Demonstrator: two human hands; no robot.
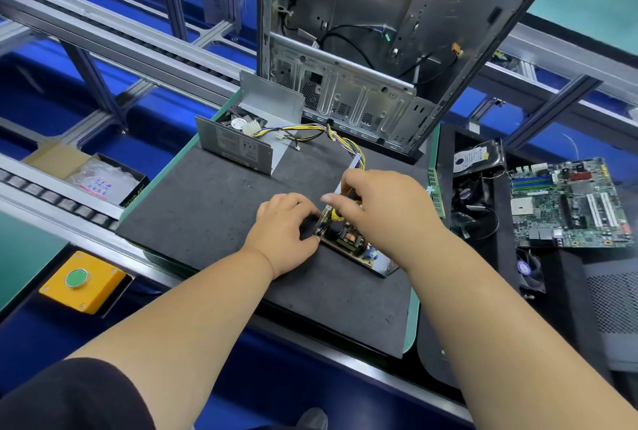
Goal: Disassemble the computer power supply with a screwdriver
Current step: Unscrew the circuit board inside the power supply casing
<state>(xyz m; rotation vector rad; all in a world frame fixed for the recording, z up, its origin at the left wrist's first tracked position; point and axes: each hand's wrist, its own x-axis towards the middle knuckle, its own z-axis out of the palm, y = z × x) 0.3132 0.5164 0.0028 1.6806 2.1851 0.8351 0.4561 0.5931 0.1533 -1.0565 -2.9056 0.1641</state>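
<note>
- The power supply, its circuit board bare on top, lies on the dark mat in the middle of my desk.
- Its coloured cable bundle runs back to the cover with the fan, standing at the mat's far edge.
- Behind that stands the emptied computer case, upright and open toward me.
- Well off to my right lie a motherboard and a hard drive.
- A yellow box with a green button sits near left.
- My right hand reaches over the board, fingers curled round a screwdriver with a yellow-and-black handle, hiding most of it.
- My left hand rests on the mat, fingertips curled against the near left end of the supply, steadying it.
</note>
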